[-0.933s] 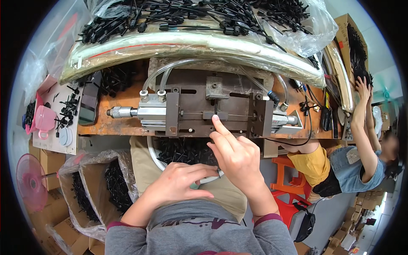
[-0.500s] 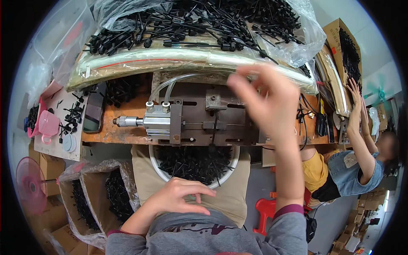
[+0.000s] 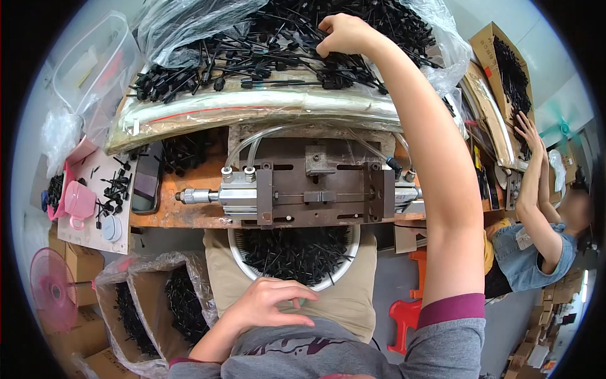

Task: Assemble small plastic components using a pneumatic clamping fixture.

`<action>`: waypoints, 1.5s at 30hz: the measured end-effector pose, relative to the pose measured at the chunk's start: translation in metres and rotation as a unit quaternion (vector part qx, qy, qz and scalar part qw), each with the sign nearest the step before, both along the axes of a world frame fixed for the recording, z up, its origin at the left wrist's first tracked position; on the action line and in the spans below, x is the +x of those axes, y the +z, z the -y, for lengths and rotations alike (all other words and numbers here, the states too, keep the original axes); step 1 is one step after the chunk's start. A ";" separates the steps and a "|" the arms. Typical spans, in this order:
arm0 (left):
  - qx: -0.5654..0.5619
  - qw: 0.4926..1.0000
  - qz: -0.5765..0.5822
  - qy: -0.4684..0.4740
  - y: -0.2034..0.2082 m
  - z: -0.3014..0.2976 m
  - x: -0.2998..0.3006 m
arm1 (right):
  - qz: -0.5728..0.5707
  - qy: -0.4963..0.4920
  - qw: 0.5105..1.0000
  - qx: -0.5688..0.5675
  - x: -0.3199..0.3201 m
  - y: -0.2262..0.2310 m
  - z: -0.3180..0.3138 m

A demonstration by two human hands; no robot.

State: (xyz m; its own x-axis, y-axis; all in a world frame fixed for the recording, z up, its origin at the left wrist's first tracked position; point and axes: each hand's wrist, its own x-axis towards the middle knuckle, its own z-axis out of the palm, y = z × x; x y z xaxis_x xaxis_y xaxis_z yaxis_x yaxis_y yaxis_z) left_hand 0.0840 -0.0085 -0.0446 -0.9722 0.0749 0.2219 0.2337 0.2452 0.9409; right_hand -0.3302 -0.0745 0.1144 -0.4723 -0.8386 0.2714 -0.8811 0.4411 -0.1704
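Note:
My right hand (image 3: 346,35) reaches over a heap of black plastic parts with thin stems and thicker heads (image 3: 278,54). Its thumb and forefinger are apart at the pile, with dark parts showing between them. My left hand (image 3: 271,302) hovers in front of my waist, fingers loosely stretched and holding nothing. Just beyond it, a round white basin (image 3: 241,268) full of similar black parts rests on my lap. At the bench edge sits a metal clamping fixture (image 3: 315,170) with an air cylinder (image 3: 238,197) on either side; no black part stands in its middle.
Clear hoses (image 3: 252,146) arch behind the fixture. A phone (image 3: 146,183), a pink container (image 3: 79,201) and loose parts lie at the left. Plastic-lined boxes (image 3: 158,303) hold more parts below. A red stool (image 3: 404,316) and a co-worker (image 3: 536,246) are at the right.
My right hand has swung from above the fixture up and away to the heap. The black part that stood in the fixture is gone from there. My left hand has barely moved.

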 end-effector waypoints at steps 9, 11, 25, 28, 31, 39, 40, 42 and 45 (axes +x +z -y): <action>0.004 0.999 -0.018 0.033 -0.009 -0.003 0.002 | -0.094 0.089 0.991 0.024 0.010 0.021 -0.037; -0.005 0.999 -0.019 0.032 -0.008 -0.004 0.000 | -0.094 0.088 0.992 -0.004 0.013 0.024 -0.045; -0.066 0.996 -0.049 0.025 -0.002 -0.010 -0.009 | 0.279 0.063 0.927 -0.241 0.008 0.036 -0.104; 0.006 0.999 -0.048 0.025 0.005 -0.007 -0.015 | 0.308 0.053 0.928 -0.201 0.013 0.034 -0.110; 0.243 0.965 -0.096 0.023 0.052 -0.009 -0.032 | 0.316 0.045 0.923 -0.213 0.015 0.028 -0.110; 0.494 0.782 -0.240 -0.294 0.141 -0.036 -0.064 | 0.312 0.041 0.888 -0.336 0.043 0.022 -0.105; 0.490 0.780 -0.241 -0.306 0.143 -0.039 -0.064 | 0.314 0.036 0.887 -0.337 0.048 0.024 -0.108; 0.494 0.768 -0.246 -0.324 0.143 -0.042 -0.064 | 0.327 0.036 0.874 -0.357 0.060 0.021 -0.109; 0.490 0.766 -0.252 -0.331 0.140 -0.044 -0.062 | 0.349 0.028 0.855 -0.383 0.062 0.012 -0.115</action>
State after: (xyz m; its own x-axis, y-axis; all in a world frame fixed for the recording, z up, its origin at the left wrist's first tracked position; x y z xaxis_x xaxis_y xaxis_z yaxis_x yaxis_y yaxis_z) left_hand 0.0222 0.0352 0.0956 -0.5659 0.0719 0.8214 0.3965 -0.8497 0.3476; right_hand -0.2681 0.0402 0.1268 -0.7084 -0.5679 0.4191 -0.4627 -0.0747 -0.8834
